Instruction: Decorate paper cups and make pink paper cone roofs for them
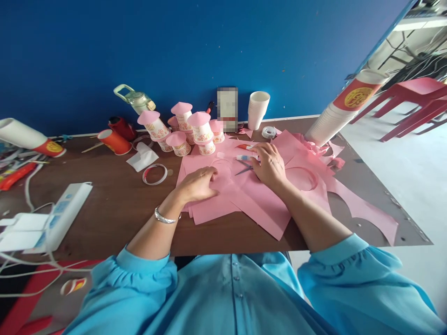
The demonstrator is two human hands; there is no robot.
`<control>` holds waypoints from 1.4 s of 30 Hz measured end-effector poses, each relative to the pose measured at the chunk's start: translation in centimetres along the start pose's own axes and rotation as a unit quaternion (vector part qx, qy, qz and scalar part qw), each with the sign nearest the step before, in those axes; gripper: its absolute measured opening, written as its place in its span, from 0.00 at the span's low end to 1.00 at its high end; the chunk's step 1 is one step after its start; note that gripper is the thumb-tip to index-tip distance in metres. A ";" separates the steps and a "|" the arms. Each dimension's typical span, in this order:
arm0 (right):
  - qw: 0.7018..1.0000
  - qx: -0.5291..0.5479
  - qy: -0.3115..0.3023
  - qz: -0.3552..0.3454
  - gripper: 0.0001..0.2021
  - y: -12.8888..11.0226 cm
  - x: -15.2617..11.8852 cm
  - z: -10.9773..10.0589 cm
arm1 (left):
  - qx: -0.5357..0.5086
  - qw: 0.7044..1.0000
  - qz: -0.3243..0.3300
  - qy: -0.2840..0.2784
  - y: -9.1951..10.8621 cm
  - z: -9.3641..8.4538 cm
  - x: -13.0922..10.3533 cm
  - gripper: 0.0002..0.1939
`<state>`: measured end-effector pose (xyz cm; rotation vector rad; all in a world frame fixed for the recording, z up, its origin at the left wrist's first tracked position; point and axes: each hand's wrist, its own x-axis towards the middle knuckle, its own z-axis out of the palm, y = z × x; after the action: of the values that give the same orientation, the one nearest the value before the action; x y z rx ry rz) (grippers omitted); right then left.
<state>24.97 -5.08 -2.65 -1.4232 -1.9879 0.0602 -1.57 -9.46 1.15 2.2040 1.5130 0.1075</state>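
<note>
The left hand (199, 184) lies loosely curled on the pink paper (251, 195), gripping nothing; the right hand (268, 163) rests flat farther right, covering scissors (243, 170) beside a glue tube (243, 158).

Craft room, pink paper sheets (265, 204), paper-cup houses (190, 128)

Red cup stack (356, 97): a round gold emblem on the red band, its characters too small to read.
Tipped red cup (52, 148): the same gold emblem, unreadable.
Elsewhere: no legible words, brands or numbers.
</note>
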 end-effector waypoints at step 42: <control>0.822 0.525 -0.134 0.172 0.19 -5.7 -1.7 -1.7 | -0.504 0.844 -0.034 0.180 1.7 -0.6 -0.3 0.15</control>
<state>21.54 -9.36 0.14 -0.9818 -1.3961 1.3585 -0.40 -10.00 2.47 1.2916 1.2399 1.0805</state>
